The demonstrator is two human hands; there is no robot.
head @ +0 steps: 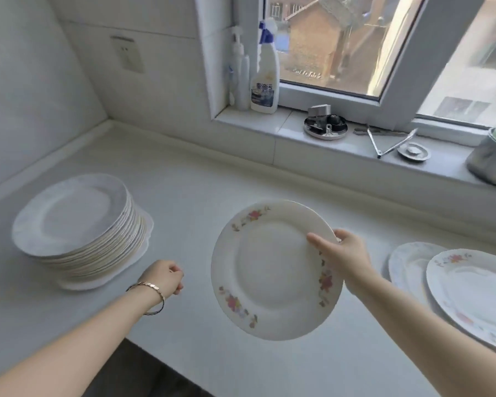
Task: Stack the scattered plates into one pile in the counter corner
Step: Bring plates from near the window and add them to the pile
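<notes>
A tall pile of white plates stands on the white counter towards the left corner. My right hand is shut on the right rim of a flower-patterned plate, held tilted in the air above the counter's middle. My left hand, with a bracelet on the wrist, hovers curled shut and holds nothing between the pile and the held plate. At the right, a floral plate lies on the counter, overlapping another plate behind it.
On the window sill stand a spray bottle and a pump bottle, a metal dish of small items, tongs, a small lid and a pot at far right. A wall socket sits above the corner.
</notes>
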